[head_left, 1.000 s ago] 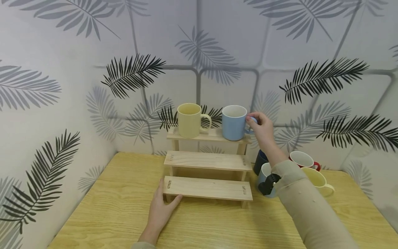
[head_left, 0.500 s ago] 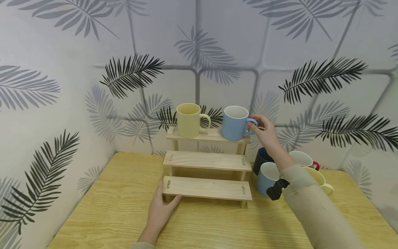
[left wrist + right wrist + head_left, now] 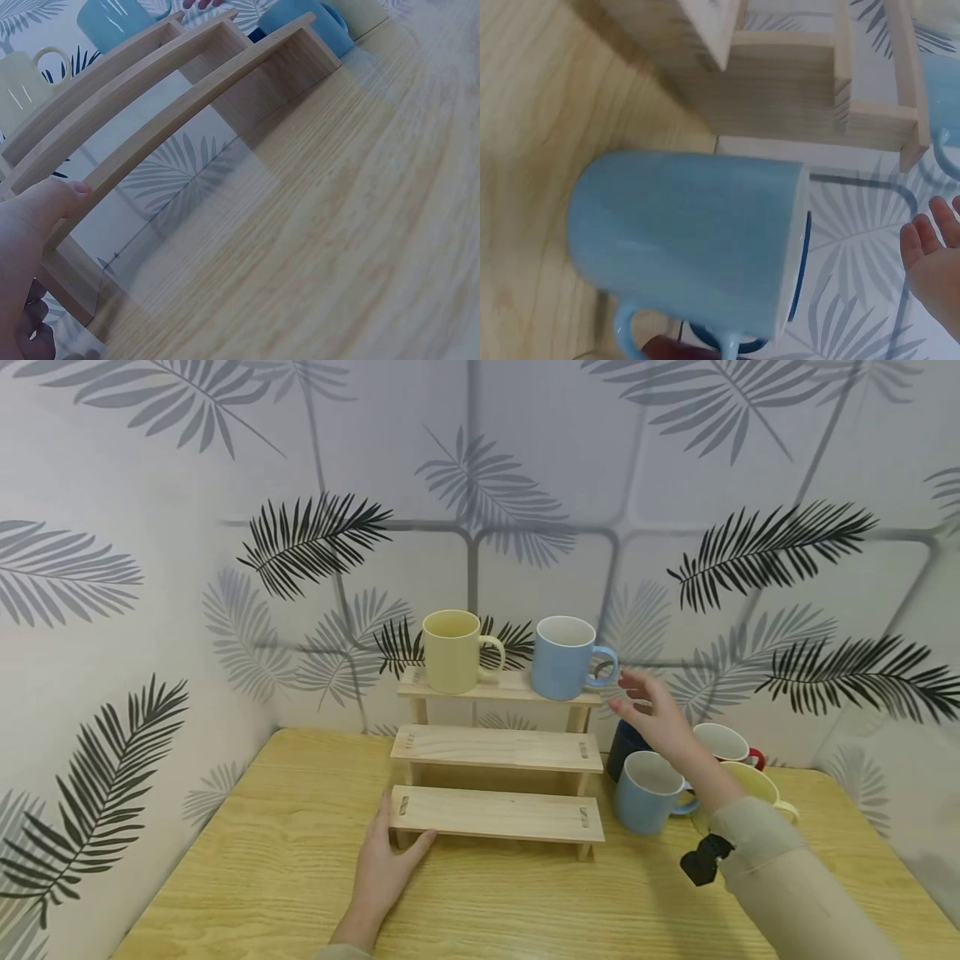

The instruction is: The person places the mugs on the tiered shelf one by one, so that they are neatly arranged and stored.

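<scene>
A three-step wooden shelf [image 3: 497,748] stands on the table. My left hand [image 3: 381,867] grips the left end of its lowest step; in the left wrist view the thumb [image 3: 56,201] lies on the front edge and the other fingers curl round the end. On the top step a yellow mug [image 3: 451,653] stands at left and a light blue mug [image 3: 561,660] at right, both upright with handles to the right. My right hand [image 3: 660,718] is off the blue mug's handle, a little below and right of it, holding nothing, its fingers loosely bent.
Right of the shelf stand several more mugs on the wooden table [image 3: 247,860]: a second light blue mug [image 3: 647,797] in front, a dark blue mug [image 3: 622,747] behind it, a white-lined mug with a red handle [image 3: 723,741] and a yellow mug [image 3: 761,781]. A leaf-patterned wall stands behind.
My right hand has let go of the light blue mug's handle and drawn back to the right and down. The mug stays on the top step. My left hand keeps its place.
</scene>
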A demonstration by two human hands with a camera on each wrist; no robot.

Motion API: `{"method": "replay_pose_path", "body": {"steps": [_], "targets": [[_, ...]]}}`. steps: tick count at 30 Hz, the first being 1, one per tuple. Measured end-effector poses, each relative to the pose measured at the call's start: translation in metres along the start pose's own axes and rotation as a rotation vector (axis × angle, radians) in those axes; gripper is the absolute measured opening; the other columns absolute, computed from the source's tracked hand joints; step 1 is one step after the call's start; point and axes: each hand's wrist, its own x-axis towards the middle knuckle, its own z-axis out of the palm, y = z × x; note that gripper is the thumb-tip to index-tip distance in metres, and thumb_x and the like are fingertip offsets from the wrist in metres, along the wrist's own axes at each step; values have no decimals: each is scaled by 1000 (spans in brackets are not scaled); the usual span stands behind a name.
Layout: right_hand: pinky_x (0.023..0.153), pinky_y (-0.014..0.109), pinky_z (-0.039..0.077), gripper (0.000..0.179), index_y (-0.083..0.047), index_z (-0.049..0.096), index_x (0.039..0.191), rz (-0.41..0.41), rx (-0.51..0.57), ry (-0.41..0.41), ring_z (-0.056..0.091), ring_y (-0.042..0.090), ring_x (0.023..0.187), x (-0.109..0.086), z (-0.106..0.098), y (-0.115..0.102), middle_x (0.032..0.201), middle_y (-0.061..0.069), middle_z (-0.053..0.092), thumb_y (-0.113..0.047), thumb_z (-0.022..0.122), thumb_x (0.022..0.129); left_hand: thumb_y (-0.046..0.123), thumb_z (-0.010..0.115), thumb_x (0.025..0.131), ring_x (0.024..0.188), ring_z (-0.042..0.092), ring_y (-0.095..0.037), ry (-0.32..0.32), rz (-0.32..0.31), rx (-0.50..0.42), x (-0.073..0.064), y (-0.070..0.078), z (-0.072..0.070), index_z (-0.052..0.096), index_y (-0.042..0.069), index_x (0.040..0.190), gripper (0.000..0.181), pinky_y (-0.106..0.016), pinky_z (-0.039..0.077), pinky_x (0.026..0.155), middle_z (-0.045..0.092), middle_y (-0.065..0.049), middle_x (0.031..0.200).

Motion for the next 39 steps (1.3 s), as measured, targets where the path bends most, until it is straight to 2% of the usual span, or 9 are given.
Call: {"method": "replay_pose_path", "body": {"steps": [5,11,21,25,28,32,39], "targets": [[105,57,32,63,6,31,144,-8,-74,-43,35,45,128,-17,-5,9,141,27,38,-27,59,97,54,68,83,136,23,-47,-2,-6,9,0,0,0,12,6,153,102,-60,26,106,22,-26,152],[102,60,33,59,9,34,141,-31,-132,-75,37,47,125,-38,-11,20,139,30,38,-20,59,97,54,68,83,137,22,-47,-12,-13,2,-1,1,-1,12,7,153,101,-60,25,107,21,-25,152],[96,62,37,59,12,37,137,-74,-204,-93,42,51,118,-69,-22,26,132,34,43,-12,66,92,55,68,83,138,20,-46,-21,-25,3,-1,2,-2,12,7,153,102,-59,23,108,19,-24,154],[93,58,42,64,14,36,136,-73,-232,-117,44,52,115,-78,-28,32,130,35,41,-13,70,88,56,68,82,139,20,-44,-15,-31,0,-1,2,-2,12,8,154,103,-58,23,109,19,-22,154],[95,54,41,71,16,33,137,-48,-242,-127,45,50,117,-85,-31,37,131,35,40,-14,73,86,56,68,82,138,21,-45,-10,-27,-2,-1,2,-2,13,8,153,103,-59,23,108,20,-23,154],[95,57,39,80,20,28,138,-36,-273,-136,45,52,118,-91,-29,44,135,39,37,-16,75,83,57,68,81,138,21,-44,-17,-26,-7,-2,3,-2,12,7,154,104,-59,23,108,19,-22,154],[90,61,43,86,20,26,139,-9,-389,-135,51,51,112,-98,-21,45,136,39,37,-25,74,84,59,67,81,139,19,-43,-27,-37,-8,-1,1,-1,10,10,154,104,-59,23,109,17,-21,155]]}}
